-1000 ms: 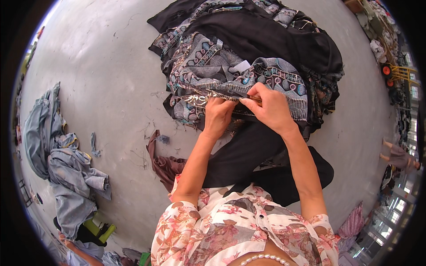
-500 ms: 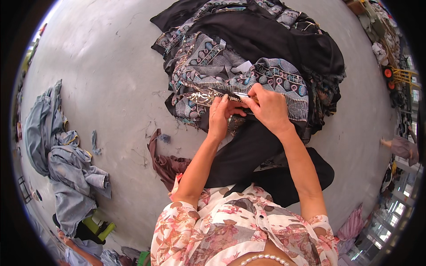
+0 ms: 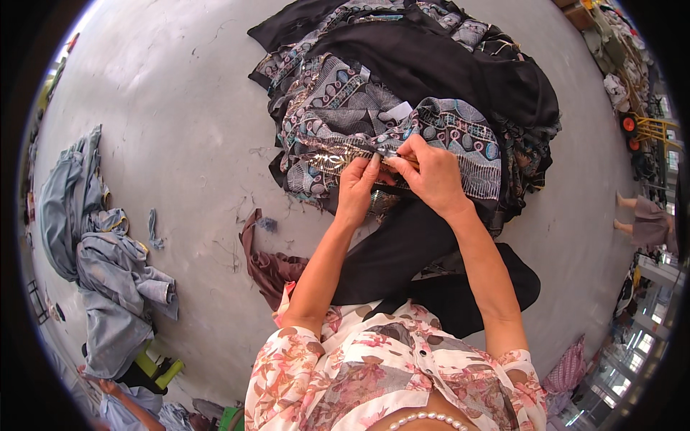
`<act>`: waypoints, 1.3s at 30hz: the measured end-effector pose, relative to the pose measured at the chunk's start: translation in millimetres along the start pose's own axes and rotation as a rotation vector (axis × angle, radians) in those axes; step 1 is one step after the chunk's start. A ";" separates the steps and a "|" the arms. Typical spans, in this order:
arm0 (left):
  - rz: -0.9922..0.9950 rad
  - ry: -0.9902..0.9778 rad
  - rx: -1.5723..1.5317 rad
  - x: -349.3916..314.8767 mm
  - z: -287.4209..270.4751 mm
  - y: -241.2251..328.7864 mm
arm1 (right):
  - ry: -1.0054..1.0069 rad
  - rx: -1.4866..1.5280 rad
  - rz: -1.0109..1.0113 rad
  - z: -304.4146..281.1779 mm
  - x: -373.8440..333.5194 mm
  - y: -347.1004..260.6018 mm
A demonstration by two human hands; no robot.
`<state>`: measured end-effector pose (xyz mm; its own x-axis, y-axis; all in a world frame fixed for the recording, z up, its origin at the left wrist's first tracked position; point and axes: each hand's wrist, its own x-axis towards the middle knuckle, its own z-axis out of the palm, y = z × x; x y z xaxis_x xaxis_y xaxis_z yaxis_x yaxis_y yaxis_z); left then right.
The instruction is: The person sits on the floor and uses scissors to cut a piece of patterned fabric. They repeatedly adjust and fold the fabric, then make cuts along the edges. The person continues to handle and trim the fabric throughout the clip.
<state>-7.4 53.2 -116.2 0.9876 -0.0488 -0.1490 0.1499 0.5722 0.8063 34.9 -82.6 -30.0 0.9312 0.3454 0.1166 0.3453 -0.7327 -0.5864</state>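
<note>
My left hand (image 3: pixel 357 188) is closed, its thumb and fingers pinching the edge of a grey-black patterned garment (image 3: pixel 460 147) with shiny gold trim (image 3: pixel 333 158). Close beside it, my right hand (image 3: pixel 433 178) is closed round a small bladed tool (image 3: pixel 392 154) with a silver tip. That tip meets the fabric by my left thumb. Most of the tool's handle is hidden in my fingers, so its exact kind is unclear. A white label (image 3: pixel 397 112) shows on the cloth just beyond my hands. Black fabric (image 3: pixel 395 248) drapes from under them toward my lap.
Black cloth (image 3: pixel 438 61) is heaped with the patterned fabric. A brown cloth (image 3: pixel 269 262) lies by my left forearm. Blue-grey garments (image 3: pixel 108 273) lie on the grey floor (image 3: pixel 194 144) at left, near another person's arm (image 3: pixel 129 404). At far right are a person's legs (image 3: pixel 632 219) and a yellow cart (image 3: pixel 650 128).
My left hand has shifted slightly right, closer to my right hand, and its fingers have curled in. The tool's tip is more hidden. At far right, the person's legs show more fully.
</note>
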 end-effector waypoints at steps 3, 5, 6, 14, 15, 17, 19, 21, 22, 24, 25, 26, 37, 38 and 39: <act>-0.004 0.037 0.014 -0.9 1.0 4.0 | 0.027 0.093 0.076 -2.1 0.7 -0.6; 0.019 0.040 -0.006 -0.1 -0.3 3.3 | 0.069 0.209 0.124 -6.1 2.6 -1.5; 0.030 0.040 -0.017 0.5 -0.7 3.1 | 0.035 0.196 0.120 -6.5 1.8 -0.6; 0.023 -0.063 0.127 -1.5 -11.9 -9.6 | -0.087 0.049 0.039 -7.0 3.6 -7.0; 0.015 -0.074 0.153 -1.9 -12.1 -10.3 | -0.092 0.040 0.026 -6.5 4.0 -7.4; 0.010 -0.077 0.150 -1.8 -11.2 -10.6 | -0.096 0.047 0.031 -5.3 4.5 -7.5; -0.001 -0.070 0.139 -2.0 -9.6 -9.0 | -0.105 0.068 0.055 -2.9 5.2 -5.9; -0.006 -0.069 0.110 -2.2 -7.0 -7.3 | -0.105 0.087 0.093 -2.2 4.6 -5.3; -0.003 -0.065 0.114 -2.2 -6.9 -7.3 | -0.092 0.110 0.106 -1.4 4.1 -4.8; 0.001 -0.056 0.120 -1.8 -6.7 -7.5 | -0.068 0.155 0.132 0.2 3.5 -3.3; 0.005 -0.053 0.152 -1.2 -7.2 -7.3 | -0.071 0.182 0.141 -1.1 3.8 -3.6; 0.008 -0.050 0.184 -0.5 -8.4 -6.8 | -0.074 0.210 0.150 -3.5 4.4 -4.1; 0.138 -0.086 0.521 -0.7 -13.5 -2.3 | -0.242 0.116 0.206 -13.3 8.9 -8.7; 0.148 -0.083 0.550 -0.1 -14.5 -4.1 | -0.229 0.131 0.209 -11.6 7.3 -6.0; 0.158 -0.079 0.579 0.5 -14.8 -4.5 | -0.217 0.146 0.211 -10.5 6.6 -3.8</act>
<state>-8.2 62.7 -128.4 0.9971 -0.0723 0.0233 -0.0204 0.0403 0.9990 40.9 -83.7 -18.6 0.9284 0.3231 -0.1836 0.1124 -0.7151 -0.6899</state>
